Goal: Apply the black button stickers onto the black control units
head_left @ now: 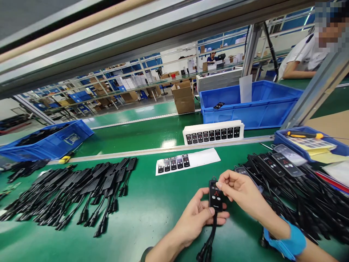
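A small black controller [216, 199] with a loop at its top and black cables hanging below rests in my left hand [194, 217]. The left thumb lies on its lower face and the fingers wrap behind it. Its face carries red marks and two pale buttons. My right hand [243, 191], with a blue band at the wrist, has its curled fingers and thumb closed at the controller's upper right corner. Just beyond the hands lies a white label sheet [204, 157] with several black face labels on its left part.
Black cabled controllers lie piled at left [109, 180] and at right [275, 165]. A stack of label sheets [214, 133] stands behind the loose sheet. Blue bins [245, 109] line the back. A yellow-handled screwdriver [305, 135] rests on a blue tray [339, 147]. A co-worker [302, 56] sits far right.
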Tool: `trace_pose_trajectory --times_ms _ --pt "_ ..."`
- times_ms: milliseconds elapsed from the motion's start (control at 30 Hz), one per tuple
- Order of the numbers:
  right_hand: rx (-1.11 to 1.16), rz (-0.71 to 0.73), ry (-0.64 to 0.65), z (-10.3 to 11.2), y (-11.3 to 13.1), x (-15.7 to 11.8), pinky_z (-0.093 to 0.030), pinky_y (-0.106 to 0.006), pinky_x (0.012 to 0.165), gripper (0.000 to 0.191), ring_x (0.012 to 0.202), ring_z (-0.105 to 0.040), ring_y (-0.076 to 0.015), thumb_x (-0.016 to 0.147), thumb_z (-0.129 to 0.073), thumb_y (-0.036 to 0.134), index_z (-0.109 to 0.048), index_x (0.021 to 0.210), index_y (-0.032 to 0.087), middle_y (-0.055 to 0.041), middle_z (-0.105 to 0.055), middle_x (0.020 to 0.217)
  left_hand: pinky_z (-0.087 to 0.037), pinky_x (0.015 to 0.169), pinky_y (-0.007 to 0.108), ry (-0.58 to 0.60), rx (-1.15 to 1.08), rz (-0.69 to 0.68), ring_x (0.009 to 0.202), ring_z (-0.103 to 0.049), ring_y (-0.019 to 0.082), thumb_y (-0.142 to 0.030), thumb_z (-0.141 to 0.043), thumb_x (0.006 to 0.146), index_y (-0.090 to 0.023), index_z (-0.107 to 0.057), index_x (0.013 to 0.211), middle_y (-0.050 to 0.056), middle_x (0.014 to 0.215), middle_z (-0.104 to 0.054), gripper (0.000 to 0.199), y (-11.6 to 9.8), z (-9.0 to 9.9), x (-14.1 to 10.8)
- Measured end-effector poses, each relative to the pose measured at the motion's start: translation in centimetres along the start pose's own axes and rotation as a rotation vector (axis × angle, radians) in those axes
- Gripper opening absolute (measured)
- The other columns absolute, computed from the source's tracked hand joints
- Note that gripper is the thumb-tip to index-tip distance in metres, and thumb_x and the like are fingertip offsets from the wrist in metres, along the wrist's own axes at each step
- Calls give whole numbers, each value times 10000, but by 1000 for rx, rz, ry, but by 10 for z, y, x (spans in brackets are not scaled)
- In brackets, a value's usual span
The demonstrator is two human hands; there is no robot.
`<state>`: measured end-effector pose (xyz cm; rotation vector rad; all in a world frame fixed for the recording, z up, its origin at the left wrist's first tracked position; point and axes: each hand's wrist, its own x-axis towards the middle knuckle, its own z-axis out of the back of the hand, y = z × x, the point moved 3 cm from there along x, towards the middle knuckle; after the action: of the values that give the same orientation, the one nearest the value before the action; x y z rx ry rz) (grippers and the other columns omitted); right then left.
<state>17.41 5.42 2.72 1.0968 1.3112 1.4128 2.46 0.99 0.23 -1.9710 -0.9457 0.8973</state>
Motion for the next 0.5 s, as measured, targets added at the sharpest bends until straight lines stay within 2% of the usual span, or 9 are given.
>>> trace_pose_trajectory --times_ms 167,500 --pt "-61 53 -58 0 -4 -2 -445 -221 544 186 594 -530 -121 792 -634 345 -567 728 184 22 -556 638 -482 890 469 -8 15 -7 952 -673 278 -299 -703 771 -174 -444 1166 150 1055 -670 489 0 -1 0" --pt "-119 55 -77 0 -9 -2 -451 -241 550 174 605 -542 -140 801 -624 344 -563 738 193 13 -570 655 -476 897 468 -2 38 -11 954 -671 278 -380 -735 752 -178 -444 1158 147 1054 -661 539 0 -1 0"
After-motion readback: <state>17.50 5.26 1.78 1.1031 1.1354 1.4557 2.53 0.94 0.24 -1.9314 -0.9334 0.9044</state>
